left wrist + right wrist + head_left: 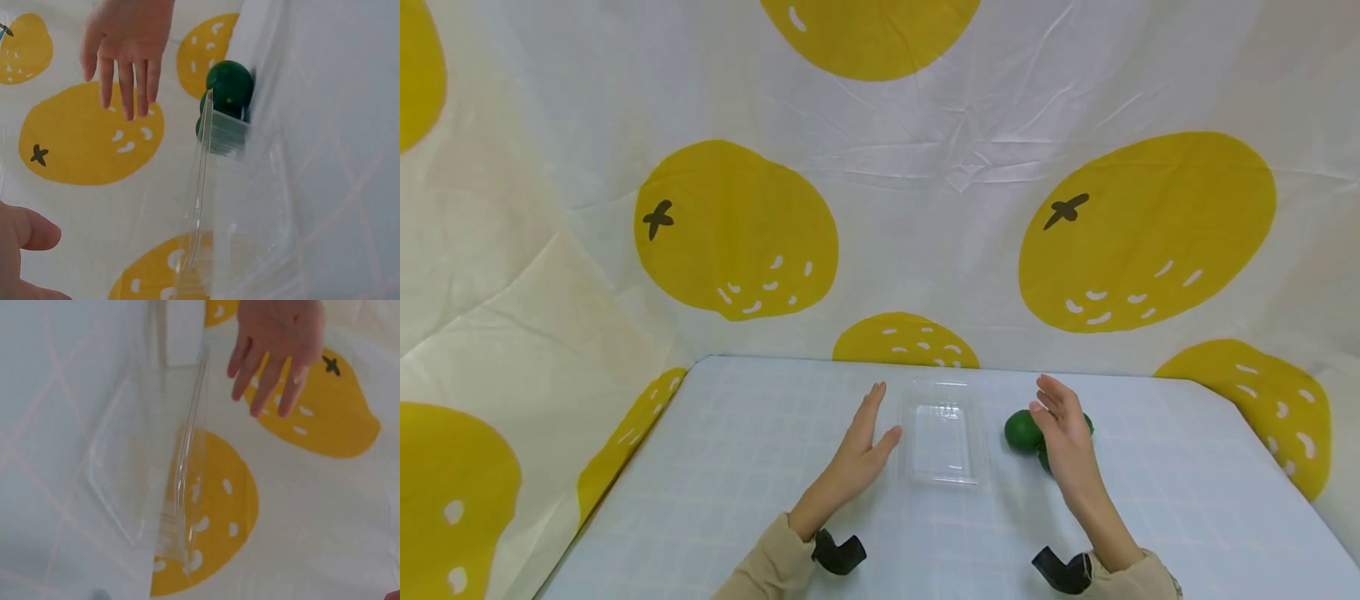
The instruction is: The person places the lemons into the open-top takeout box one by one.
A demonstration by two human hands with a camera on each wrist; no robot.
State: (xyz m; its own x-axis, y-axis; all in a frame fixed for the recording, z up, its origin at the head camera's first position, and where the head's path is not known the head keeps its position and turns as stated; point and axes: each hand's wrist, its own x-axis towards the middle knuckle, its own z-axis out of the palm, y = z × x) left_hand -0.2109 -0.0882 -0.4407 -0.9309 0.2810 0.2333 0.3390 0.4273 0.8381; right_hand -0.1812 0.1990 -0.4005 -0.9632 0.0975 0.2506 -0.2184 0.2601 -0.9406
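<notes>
A clear plastic container [943,479] with a rectangular rim stands on the table between my two hands. My left hand [853,458] is held just left of it, fingers straight and thumb apart, holding nothing. On the other side my right hand [1070,450] hovers with fingers extended and palm turned inward. Several round green fruits, like limes [1022,432], lie right of the container, partly hidden behind the right hand. In the left wrist view the limes [230,84] show beyond the container's wall [203,169]. The right wrist view shows the container [181,469] and the left hand [281,350] past it.
A pale checked cloth covers the table [700,467]. Behind it and to the left hangs a white curtain [925,233] printed with large yellow fruit. Black wrist straps [838,553] sit at both cuffs.
</notes>
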